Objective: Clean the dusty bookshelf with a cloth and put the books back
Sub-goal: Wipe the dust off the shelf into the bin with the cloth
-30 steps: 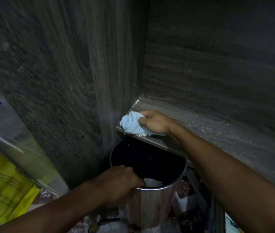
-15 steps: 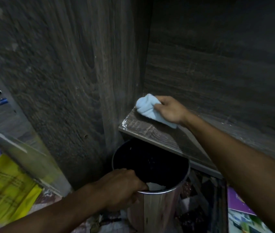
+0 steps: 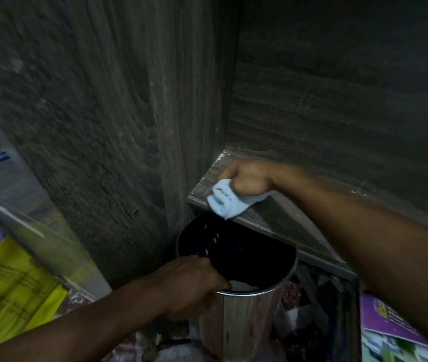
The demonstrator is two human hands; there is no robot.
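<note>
Gripping the cloth [image 3: 227,202], the right hand [image 3: 247,178] holds it on the shelf [image 3: 281,222] (left hand [image 3: 189,283] clasps bin [image 3: 241,325]).

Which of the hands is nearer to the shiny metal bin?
Left. The left hand grips the near rim of the bin, touching it. The right hand is higher up on the shelf, holding the blue cloth at its front edge.

Right hand [image 3: 247,178] and cloth [image 3: 227,202] soft with motion blur; bin [image 3: 236,325] depths black; purple book [image 3: 388,320] past the frame's corner
</note>
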